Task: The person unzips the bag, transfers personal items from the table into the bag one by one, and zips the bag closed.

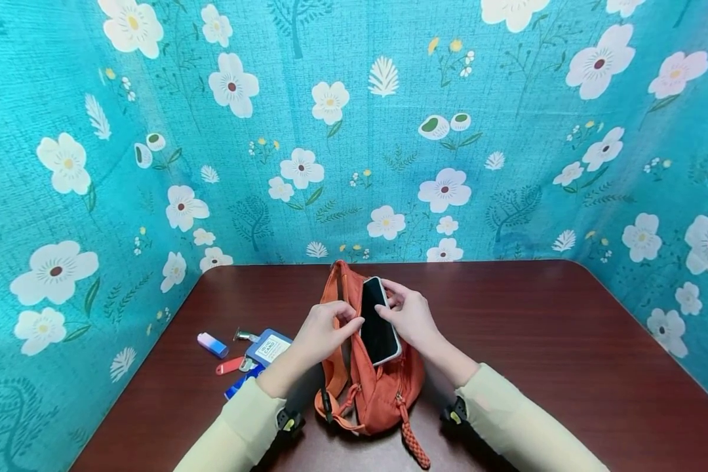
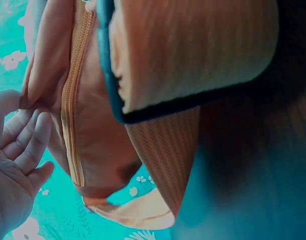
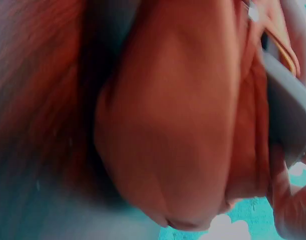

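Note:
An orange-red fabric bag (image 1: 383, 400) with zippers lies on the table. A smartphone (image 1: 380, 331) with a black screen and pale case lies slanted at its opening, its lower end against the fabric. My right hand (image 1: 413, 320) grips the phone by its right edge, thumb over the screen; in the right wrist view the phone's grey back (image 3: 288, 107) sits beside the bag's edge. My left hand (image 1: 329, 331) pinches the fabric left of the phone. The left wrist view shows the left hand (image 2: 17, 160) at the fold, beside a zipper (image 2: 67, 110). The bag's inside is hidden.
Left of the bag lie a blue ID card holder (image 1: 269, 346), a red USB-stick-like piece (image 1: 230, 366), a pink-and-blue lighter-like piece (image 1: 212, 345) and a blue packet (image 1: 242, 382) partly behind my left forearm. A braided zipper pull (image 1: 414, 442) hangs toward the front. A floral curtain (image 1: 354, 164) stands behind the table.

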`<state>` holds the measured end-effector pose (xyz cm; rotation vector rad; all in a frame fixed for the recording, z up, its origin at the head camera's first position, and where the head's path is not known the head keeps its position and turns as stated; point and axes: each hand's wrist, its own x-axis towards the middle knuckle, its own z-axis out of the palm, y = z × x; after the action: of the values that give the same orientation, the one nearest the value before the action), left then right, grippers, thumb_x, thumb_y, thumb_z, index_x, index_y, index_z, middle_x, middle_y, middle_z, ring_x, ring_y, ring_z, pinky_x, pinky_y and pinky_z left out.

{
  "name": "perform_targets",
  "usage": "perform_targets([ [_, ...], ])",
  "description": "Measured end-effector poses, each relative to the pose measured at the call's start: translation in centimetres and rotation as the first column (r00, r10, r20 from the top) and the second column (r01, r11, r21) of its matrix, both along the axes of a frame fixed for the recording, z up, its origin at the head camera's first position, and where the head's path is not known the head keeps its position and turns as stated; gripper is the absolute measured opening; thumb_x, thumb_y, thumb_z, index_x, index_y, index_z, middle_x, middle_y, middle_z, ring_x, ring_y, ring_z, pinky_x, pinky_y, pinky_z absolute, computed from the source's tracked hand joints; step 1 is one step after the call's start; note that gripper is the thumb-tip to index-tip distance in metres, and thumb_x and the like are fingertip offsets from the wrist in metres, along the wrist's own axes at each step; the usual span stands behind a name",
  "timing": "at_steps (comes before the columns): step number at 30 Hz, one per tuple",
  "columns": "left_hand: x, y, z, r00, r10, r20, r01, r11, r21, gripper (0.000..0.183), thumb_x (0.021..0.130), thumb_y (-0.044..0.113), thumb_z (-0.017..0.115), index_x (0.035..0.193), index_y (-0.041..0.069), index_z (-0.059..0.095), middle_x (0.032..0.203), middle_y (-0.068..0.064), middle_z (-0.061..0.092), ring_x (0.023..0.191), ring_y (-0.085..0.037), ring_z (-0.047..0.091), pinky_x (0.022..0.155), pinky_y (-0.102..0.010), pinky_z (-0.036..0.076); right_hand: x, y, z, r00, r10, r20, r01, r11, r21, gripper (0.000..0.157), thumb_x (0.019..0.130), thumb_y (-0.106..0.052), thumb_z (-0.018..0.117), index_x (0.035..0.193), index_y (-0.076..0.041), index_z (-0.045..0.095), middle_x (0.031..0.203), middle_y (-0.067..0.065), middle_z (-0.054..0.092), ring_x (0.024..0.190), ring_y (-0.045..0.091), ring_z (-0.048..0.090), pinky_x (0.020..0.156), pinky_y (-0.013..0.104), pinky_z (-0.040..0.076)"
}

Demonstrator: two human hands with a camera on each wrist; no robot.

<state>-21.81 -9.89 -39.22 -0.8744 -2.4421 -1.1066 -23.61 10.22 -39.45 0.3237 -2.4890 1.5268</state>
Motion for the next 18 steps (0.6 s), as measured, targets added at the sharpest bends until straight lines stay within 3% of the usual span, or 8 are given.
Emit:
perform_targets([
  [9,0.0,-0.1,0.0,0.999,0.017,0.038,-0.017,1.0,0.003,0.008,0.09,0.017,0.071,0.083,0.015,0.067,0.077,0.011,0.061,0.068,-0.006,0.054,0.064,-0.03,0.051,0.5,-1.4,-1.8,1.0,0.012,0.009,-0.012,0.999,0.048,0.054,0.085,-0.005,0.073,0.135,-0.008,0.056,0.078,0.002,0.062,0.063,0.014,0.062,0.059,0.03,0.054],
  [18,0.0,-0.3,-0.7,0.998,0.03,0.057,-0.029,0.999,-0.024,0.008,0.091,0.019,0.071,0.085,0.016,0.067,0.079,0.011,0.062,0.071,-0.006,0.055,0.064,-0.025,0.049,0.6,-2.0,-2.5,0.999,0.019,-0.03,-0.012,0.977,0.215,0.047,0.083,-0.01,0.075,0.127,-0.004,0.06,0.074,-0.004,0.058,0.062,0.009,0.054,0.062,0.03,0.049],
])
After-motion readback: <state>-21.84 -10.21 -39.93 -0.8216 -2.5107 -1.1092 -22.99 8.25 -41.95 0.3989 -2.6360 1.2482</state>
